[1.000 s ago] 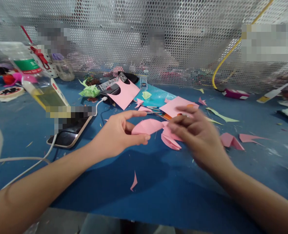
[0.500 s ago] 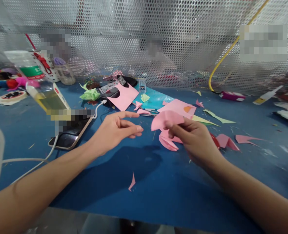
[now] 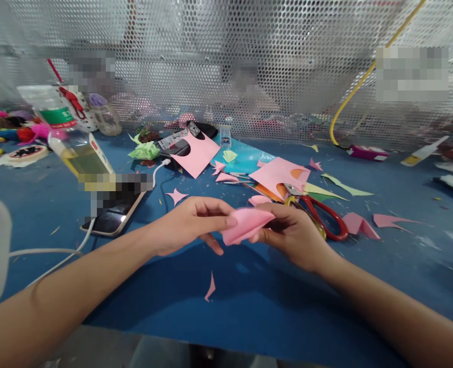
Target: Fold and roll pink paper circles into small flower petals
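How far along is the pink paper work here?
Done: curved cutouts show in the left pink sheet and right pink sheet; the scissors lie unheld.
In hand: a folded pink piece, between left hand and right hand.
Left: its layers look loose, so pressing flat may remain; the total needed isn't visible.

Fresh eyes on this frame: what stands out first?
Probably the folded pink paper piece pinched between the left hand and right hand at centre. Next, the red-handled metal scissors on the blue tabletop, just beyond the right hand. Then the bright yellow cable running down the perforated metal screen at upper right.
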### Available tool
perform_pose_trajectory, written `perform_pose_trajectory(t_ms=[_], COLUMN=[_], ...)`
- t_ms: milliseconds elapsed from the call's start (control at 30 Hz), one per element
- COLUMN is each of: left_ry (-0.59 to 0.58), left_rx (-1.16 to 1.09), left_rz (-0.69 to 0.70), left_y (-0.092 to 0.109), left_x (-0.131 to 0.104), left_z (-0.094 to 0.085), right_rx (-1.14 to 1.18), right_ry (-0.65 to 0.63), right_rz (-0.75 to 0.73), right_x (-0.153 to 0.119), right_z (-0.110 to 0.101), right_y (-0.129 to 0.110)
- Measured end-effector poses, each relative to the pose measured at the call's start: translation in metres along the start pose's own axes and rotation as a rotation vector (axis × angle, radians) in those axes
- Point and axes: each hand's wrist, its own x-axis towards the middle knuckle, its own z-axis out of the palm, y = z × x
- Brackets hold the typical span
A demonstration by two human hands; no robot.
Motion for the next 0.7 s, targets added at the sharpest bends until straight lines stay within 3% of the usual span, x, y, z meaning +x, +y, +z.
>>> perform_pose_trajectory(t_ms=[100,267,333,467,700], left_ry=[0.023,0.353,0.415,0.449,0.433], left_rx=[0.168,0.486,0.536,0.494,0.252], left_rz=[0.023,0.165,0.211,0.221,0.206], left_y=[-0.001,-0.006,-0.006,-0.002,-0.004], left_x=[-0.001,-0.003,-0.004,-0.006,-0.003], left_z=[0.006,0.016,0.02,0.026,0.023], right_rx=[-0.021,0.008,-0.06,-0.229,-0.311], right_ry=[0.009,0.07,0.121,0.252,0.331], right_rz=[0.014,0.006,0.013,-0.055,-0.122], right_x=[-0.003,-0.009,-0.01,-0.008,-0.005], right_z=[0.005,0.02,0.024,0.025,0.02], right_y=[0.0,-0.004,-0.005,-0.005,-0.005])
